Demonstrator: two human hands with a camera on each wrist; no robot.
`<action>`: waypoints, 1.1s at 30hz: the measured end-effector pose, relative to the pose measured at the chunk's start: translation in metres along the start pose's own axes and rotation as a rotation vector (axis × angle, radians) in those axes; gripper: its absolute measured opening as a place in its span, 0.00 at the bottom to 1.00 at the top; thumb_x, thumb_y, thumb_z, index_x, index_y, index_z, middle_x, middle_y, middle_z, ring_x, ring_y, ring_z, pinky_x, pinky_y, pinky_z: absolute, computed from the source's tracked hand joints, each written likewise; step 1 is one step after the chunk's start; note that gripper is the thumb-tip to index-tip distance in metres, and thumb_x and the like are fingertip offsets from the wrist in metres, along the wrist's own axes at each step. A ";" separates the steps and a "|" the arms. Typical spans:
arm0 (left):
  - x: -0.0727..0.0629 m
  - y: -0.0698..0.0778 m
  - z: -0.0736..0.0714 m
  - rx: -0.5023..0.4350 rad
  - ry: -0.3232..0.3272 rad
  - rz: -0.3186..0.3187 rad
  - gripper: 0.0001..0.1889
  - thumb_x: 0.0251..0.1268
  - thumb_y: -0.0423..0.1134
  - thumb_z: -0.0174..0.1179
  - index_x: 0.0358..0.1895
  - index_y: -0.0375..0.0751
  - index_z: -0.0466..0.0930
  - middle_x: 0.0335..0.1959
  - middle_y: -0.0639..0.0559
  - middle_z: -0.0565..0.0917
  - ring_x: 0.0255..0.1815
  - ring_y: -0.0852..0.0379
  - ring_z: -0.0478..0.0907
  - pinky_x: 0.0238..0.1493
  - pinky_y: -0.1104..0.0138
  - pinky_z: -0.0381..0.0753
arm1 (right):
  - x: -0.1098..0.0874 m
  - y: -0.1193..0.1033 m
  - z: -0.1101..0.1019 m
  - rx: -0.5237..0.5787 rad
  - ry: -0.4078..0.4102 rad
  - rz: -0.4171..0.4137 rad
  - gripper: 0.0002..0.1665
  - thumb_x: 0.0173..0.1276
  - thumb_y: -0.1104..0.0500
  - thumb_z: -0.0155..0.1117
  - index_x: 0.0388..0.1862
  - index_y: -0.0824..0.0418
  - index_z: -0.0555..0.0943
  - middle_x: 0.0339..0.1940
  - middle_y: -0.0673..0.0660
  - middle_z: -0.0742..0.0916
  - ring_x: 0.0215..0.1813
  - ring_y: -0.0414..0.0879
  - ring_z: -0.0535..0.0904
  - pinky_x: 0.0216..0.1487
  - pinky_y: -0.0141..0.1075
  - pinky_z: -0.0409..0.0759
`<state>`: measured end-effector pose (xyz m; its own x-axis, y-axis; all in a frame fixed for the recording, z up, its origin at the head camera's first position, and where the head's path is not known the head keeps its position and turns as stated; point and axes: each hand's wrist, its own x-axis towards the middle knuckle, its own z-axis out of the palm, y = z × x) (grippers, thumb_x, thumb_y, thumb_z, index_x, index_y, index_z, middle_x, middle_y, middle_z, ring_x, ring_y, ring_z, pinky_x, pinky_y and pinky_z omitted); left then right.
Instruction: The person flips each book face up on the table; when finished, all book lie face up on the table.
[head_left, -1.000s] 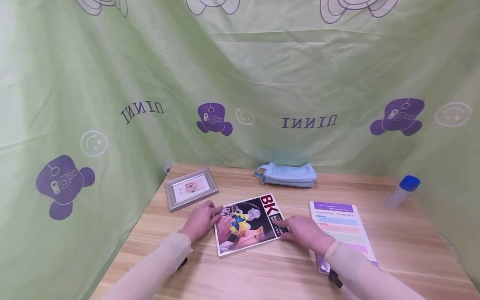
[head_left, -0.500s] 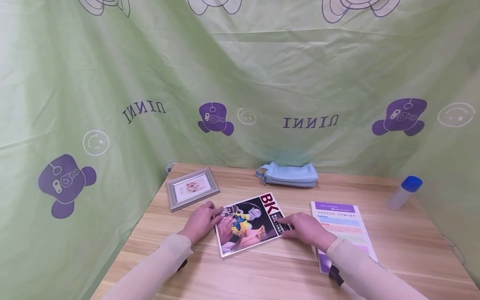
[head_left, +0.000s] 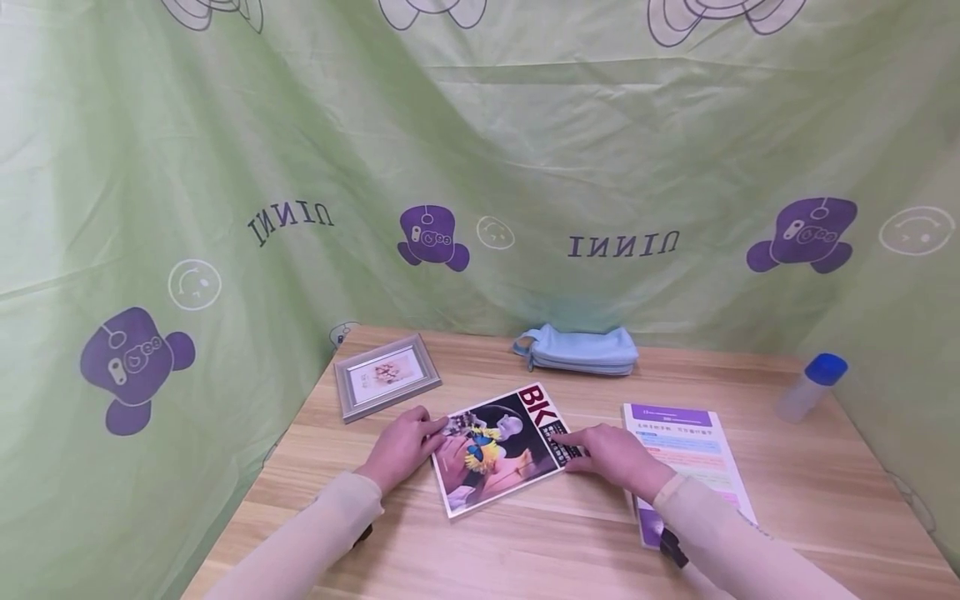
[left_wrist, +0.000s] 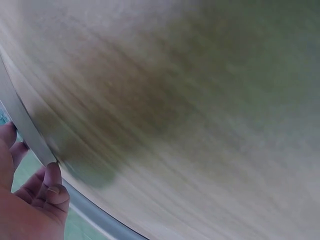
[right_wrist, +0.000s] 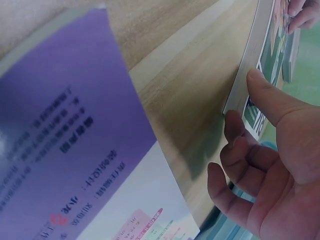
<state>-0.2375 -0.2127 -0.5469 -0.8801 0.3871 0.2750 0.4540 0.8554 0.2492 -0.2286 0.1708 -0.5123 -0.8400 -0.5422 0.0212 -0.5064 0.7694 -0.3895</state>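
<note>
A square-looking book [head_left: 495,450] with "BK" in dark red on its picture cover lies tilted on the table [head_left: 480,558] in the head view. My left hand [head_left: 401,446] holds its left edge. On the opposite edge, my right hand [head_left: 615,457] pinches the book, with the thumb on the pages' edge and cover. The right wrist view shows that thumb [right_wrist: 275,97] against the book [right_wrist: 245,65], the other fingers curled near its corner. In the left wrist view, my left hand's fingertips [left_wrist: 52,175] meet a pale edge; the rest of the book is out of sight there.
A grey picture frame [head_left: 345,392] lies at the back left. Behind the book is a light blue pencil case [head_left: 581,350]. A purple-and-white booklet [head_left: 671,414] lies partly under my right forearm. A blue-capped bottle [head_left: 813,387] stands far right, before a green curtain [head_left: 480,125].
The book has turned slightly counterclockwise on the table between my hands. Both hands keep their hold on its edges. The head view has shifted a little.
</note>
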 end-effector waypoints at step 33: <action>-0.017 0.007 -0.004 0.026 -0.018 0.001 0.21 0.70 0.48 0.69 0.63 0.46 0.87 0.36 0.53 0.74 0.33 0.58 0.69 0.36 0.61 0.77 | 0.018 0.006 -0.003 -0.018 0.034 0.001 0.22 0.74 0.59 0.69 0.66 0.54 0.85 0.55 0.65 0.89 0.56 0.64 0.86 0.57 0.58 0.82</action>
<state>-0.2190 -0.2150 -0.5463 -0.8822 0.3935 0.2588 0.4511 0.8638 0.2244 -0.2476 0.1668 -0.5114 -0.8466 -0.5297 0.0524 -0.5086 0.7760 -0.3730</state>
